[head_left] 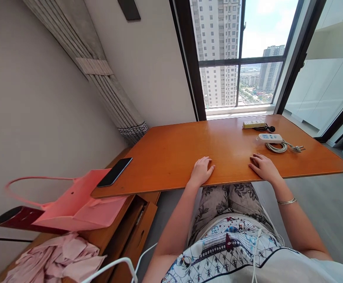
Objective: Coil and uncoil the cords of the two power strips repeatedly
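Both my hands rest on the near edge of a wooden table (165, 157). My left hand (201, 170) lies palm down with its fingers loosely stretched out, holding nothing. Further right, my right hand (264, 167) also lies flat on the wood, thumb apart from the fingers, with a bracelet on its wrist. Beyond the right hand is a white power strip (270, 138) with a coiled grey cable (277, 148) and plug. Behind that sits a yellowish power strip (254, 124) with a black cord and plug (270, 128).
A black phone (114, 171) lies at the table's left end. Beside it, a pink bag (83, 204) and crumpled pink cloth (56, 257) sit on a lower wooden cabinet (138, 236). A striped curtain (100, 78) hangs on the left; a window (239, 59) is behind the table.
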A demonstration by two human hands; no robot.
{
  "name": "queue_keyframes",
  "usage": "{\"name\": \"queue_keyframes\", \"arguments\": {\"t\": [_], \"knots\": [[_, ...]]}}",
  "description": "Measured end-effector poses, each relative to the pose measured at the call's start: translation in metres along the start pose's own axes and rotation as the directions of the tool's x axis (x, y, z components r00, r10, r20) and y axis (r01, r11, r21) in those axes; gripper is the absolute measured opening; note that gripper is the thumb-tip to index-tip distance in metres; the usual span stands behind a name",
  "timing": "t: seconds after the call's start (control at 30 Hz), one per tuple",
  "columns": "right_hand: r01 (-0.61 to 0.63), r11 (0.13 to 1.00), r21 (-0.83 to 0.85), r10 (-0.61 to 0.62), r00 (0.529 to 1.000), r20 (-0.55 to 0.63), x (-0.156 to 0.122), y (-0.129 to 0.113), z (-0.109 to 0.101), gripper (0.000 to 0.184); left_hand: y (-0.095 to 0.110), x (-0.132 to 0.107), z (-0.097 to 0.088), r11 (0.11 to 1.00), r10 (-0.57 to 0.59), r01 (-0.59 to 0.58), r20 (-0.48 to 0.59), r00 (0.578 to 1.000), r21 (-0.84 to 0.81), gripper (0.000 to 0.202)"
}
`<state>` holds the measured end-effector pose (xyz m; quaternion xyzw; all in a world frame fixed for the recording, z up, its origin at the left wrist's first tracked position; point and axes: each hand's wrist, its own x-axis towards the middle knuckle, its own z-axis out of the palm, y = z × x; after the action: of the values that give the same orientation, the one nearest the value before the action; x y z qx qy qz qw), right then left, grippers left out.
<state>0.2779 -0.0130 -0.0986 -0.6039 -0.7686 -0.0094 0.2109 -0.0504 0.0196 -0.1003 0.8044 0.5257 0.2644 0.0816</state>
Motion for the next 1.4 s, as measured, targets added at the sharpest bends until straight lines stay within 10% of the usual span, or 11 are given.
{"name": "queue_keyframes", "arguments": {"t": [1.4], "knots": [[-0.005, 1.000, 0.003, 0.005, 1.000, -0.011, -0.0005, -0.0044, -0.0014, 0.042, 0.0017, -0.0023, -0.0040, 0.997, -0.009, 0.008, 0.010, 1.000, 0.081, 0.028]]}}
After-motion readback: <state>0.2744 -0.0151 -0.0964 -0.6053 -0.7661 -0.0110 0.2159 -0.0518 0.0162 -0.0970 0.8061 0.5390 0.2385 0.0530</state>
